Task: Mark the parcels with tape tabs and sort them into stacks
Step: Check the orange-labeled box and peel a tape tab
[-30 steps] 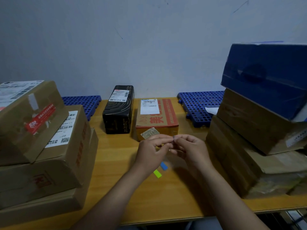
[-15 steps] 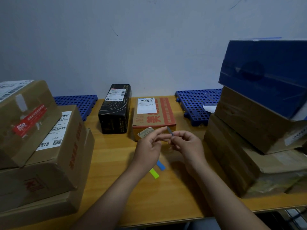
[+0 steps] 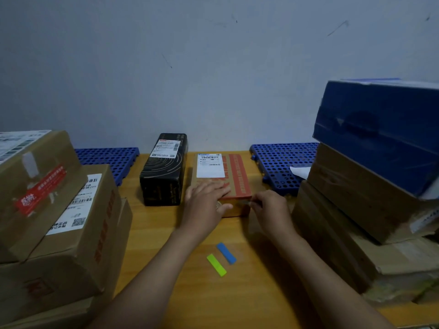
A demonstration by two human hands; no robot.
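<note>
Along the right side of the wooden surface (image 3: 213, 302): tallest stack of parcels (image 3: 344, 233), dark blue box (image 3: 380, 138) tilted on top of brown cartons. Opposite, on the left: second stack (image 3: 95, 233) of brown cartons, white labels and a red sticker facing up. Behind the stacks, against the wall: left blue mat (image 3: 107, 160) and right blue mat (image 3: 278, 162), both perforated, the right one carrying a scrap of white paper (image 3: 299, 171). Between the mats, side by side and just apart: black box (image 3: 164, 172) with a white label, lying lengthwise; to its right, small brown parcel (image 3: 237, 176) with red print and a white shipping label (image 3: 210, 165) at its far end.

Left hand (image 3: 205, 205): lies flat on the near end of that parcel's top, fingers straight and together, thumb hooked over the front edge. Holds nothing. Right hand (image 3: 270, 210): sits just beside the parcel's near right corner, fingers curled, thumb and forefinger pinching a tape tab (image 3: 246, 203) right at that corner. Cannot tell the tab's colour, nor whether it touches the cardboard.

Nearer than both hands, between the forearms, on bare wood: blue tab (image 3: 226, 253) and yellow-green tab (image 3: 216, 265), lying side by side, slanted, almost touching, well short of the parcel.
</note>
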